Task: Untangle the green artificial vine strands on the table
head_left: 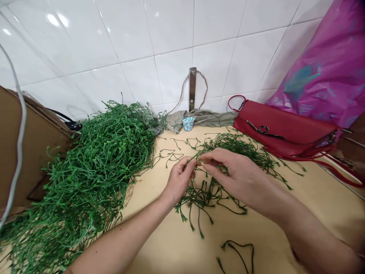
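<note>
A thin green strand (194, 159) is pinched between the fingertips of the left hand (179, 180) and the right hand (236, 175). The hands are held close together above the middle of a pale wooden desk (171, 247). A tangle of loose green stems (203, 196) lies directly below them, and more stems (236, 148) are spread toward the back edge. A single dark stem (236, 255) lies near the front edge. A large heap of green stems (91, 167) is piled along the left edge, against a cardboard panel (25, 144). At the back edge, a small cup (188, 122) of blue and white pieces is stood on crumpled grey cloth (199, 118), below a metal bracket (192, 88) fixed to a white tiled wall (171, 30). In the back right corner, a red handbag (282, 127) is laid against a purple plastic bag (322, 64). A white cable (19, 129) is hung at the far left.
</note>
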A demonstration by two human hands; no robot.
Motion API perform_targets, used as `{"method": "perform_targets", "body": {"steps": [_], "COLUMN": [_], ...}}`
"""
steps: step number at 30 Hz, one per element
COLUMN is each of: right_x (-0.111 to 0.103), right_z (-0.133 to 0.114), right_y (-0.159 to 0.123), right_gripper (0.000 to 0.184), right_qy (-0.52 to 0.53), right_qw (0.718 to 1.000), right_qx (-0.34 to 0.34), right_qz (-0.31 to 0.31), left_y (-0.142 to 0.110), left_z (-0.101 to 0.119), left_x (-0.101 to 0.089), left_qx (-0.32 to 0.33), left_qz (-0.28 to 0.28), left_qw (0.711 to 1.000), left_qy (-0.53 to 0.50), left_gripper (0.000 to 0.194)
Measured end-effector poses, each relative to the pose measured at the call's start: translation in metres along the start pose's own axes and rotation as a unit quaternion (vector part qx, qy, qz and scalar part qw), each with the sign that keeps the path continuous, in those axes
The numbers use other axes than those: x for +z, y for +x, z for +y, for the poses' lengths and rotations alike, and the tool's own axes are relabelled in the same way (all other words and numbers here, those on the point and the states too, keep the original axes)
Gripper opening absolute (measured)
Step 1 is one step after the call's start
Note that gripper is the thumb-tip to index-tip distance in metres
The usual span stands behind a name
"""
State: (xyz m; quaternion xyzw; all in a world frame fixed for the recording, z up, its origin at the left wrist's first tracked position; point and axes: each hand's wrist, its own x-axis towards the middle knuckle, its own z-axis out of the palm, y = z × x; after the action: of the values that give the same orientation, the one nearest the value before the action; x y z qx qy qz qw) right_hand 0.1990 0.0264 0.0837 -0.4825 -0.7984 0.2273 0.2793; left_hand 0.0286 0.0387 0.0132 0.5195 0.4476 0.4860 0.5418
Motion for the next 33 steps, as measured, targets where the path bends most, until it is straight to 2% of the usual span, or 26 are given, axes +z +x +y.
{"method": "perform_targets", "body": {"steps": [3,6,9,11,16,22,25,28,31,33], "right_x": [0.021,0.031,0.031,0.031,0.035,0.036,0.039,0.044,0.047,0.048], "right_z": [0.012,0.027,0.035,0.037,0.04,0.036,0.038,0.042,0.045,0.046], "right_y": [0.008,0.015,0.019,0.019,0.017,0.016,0.015,0.013,0.012,0.014], "right_gripper": [0.025,0.026,0.026,0.025,0.024,0.03,0.028,0.027,0.024,0.025], "right_qy": [-0.064,0.012,0.091,0.122,0.122,0.131,0.067,-0.108,-0.278,-0.33], "right_qw": [0.997,1.0,0.992,0.988,0.983,0.982,0.991,0.992,0.96,0.941], "right_qx": [0.01,0.026,0.063,0.08,0.125,0.104,0.085,0.052,-0.027,-0.06], "right_qz": [0.029,-0.013,-0.054,-0.057,-0.052,-0.088,-0.084,-0.046,0.015,0.037], "left_y": [-0.001,-0.002,-0.002,-0.001,0.002,0.005,0.006,0.006,0.007,0.008], "left_z": [-0.001,-0.003,-0.006,-0.007,-0.009,-0.008,-0.008,-0.009,-0.009,-0.007], "left_x": [0.001,-0.002,-0.006,-0.008,-0.01,-0.012,-0.013,-0.013,-0.011,-0.008], "left_qx": [0.009,0.016,0.018,0.011,0.015,0.067,0.069,0.001,-0.032,-0.022], "left_qz": [-0.013,-0.021,-0.043,-0.062,-0.07,-0.054,-0.057,-0.067,-0.06,-0.056], "left_qw": [1.0,0.999,0.994,0.991,0.987,0.977,0.978,0.991,0.995,0.996], "left_qy": [0.015,0.041,0.097,0.121,0.145,0.195,0.189,0.118,0.072,0.064], "left_gripper": [0.035,0.035,0.034,0.036,0.036,0.034,0.037,0.041,0.043,0.044]}}
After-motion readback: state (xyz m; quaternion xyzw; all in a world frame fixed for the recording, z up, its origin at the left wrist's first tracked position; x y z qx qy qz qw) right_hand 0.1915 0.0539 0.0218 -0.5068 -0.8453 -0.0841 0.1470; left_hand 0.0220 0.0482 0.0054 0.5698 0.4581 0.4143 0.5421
